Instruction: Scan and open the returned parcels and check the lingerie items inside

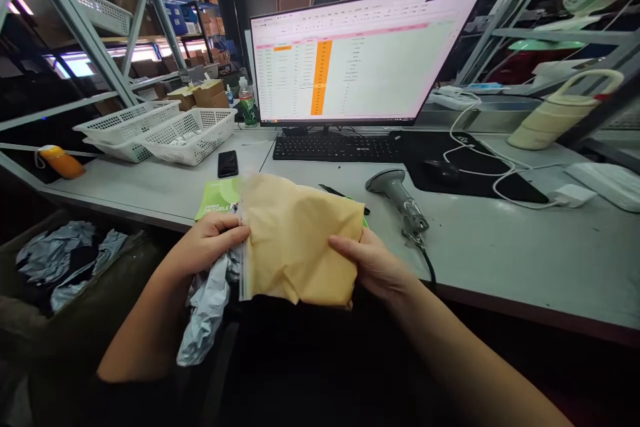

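Note:
A beige cloth-like item in a clear zip bag is held up over the front edge of the desk. My left hand pinches the bag's zip-strip side. On the opposite side my right hand grips it, thumb on the front and the other fingers hidden behind. Crumpled grey plastic packaging hangs beneath my left hand; whether those fingers also hold it I cannot tell. Behind the bag lies a green printed packet, partly covered. A dark pen-like object shows above the bag's top edge.
A barcode scanner lies right of the bag, near a keyboard, monitor and mouse. A phone and white baskets stand left. A bin liner holds crumpled plastic. White cables cross the mouse pad.

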A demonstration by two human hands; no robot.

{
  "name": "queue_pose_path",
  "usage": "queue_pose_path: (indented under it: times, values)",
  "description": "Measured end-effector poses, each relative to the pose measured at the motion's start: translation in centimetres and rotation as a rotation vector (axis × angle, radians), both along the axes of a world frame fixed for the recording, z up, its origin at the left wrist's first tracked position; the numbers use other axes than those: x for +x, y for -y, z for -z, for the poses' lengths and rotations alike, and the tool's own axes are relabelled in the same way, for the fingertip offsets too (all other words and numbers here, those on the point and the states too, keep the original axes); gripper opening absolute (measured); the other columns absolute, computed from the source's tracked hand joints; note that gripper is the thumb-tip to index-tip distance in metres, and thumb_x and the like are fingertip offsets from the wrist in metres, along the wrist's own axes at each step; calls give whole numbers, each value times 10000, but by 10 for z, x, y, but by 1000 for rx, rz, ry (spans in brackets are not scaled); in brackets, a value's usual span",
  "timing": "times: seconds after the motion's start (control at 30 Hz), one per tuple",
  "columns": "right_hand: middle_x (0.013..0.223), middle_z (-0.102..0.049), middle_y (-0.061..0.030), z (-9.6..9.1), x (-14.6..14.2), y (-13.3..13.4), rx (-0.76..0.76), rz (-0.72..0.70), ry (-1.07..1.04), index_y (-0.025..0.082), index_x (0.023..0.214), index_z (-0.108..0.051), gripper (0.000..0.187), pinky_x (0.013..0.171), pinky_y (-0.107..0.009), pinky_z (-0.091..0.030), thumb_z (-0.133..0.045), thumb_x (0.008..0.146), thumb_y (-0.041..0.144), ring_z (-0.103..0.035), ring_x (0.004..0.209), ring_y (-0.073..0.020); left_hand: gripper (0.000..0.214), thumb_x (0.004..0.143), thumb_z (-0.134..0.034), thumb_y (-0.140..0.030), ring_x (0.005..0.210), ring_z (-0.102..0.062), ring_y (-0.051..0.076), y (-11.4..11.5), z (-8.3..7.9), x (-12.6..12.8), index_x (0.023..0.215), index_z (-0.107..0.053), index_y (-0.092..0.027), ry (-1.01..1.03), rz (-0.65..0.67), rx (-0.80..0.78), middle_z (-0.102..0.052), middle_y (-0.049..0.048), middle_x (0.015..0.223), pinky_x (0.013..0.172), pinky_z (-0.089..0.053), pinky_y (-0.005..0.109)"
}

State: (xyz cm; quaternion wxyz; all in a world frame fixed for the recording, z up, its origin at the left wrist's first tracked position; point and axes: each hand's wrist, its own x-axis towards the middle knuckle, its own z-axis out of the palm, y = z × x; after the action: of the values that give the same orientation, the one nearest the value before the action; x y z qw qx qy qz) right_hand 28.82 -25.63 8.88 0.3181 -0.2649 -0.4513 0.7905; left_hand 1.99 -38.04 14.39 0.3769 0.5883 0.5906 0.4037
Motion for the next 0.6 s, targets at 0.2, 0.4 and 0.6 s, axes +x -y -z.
queue_pose_path:
  times: [0.2,0.4,0.6]
  values:
    - [981,-784,-90,-5,1,1,79,219,52,182,961,-740,498,782,-379,-610,-954,563,391,-738,809,-250,452,945,-570,-498,592,-384,92,6,-4,-11,656,-566,-151,-205,56,-1,-433,-25,652,484,-319,188]
    - [907,-772,-84,-2,-3,1,310,328,163,183,934,-729,451,620,-337,-576,-838,680,538,-713,741,-248,418,942,-566,-506,644,-431,111,6,-1,-11,726,-624,-154,-204,34,0,-494,-11,710,522,-361,197]
    - [667,-676,-67,-13,16,-20,934,265,542,162,687,-685,495,506,-298,-456,-628,847,628,-614,604,-209,423,946,-533,-515,656,-446,123,14,-9,-8,734,-603,-155,-204,-27,39,-508,-6,715,552,-376,213]
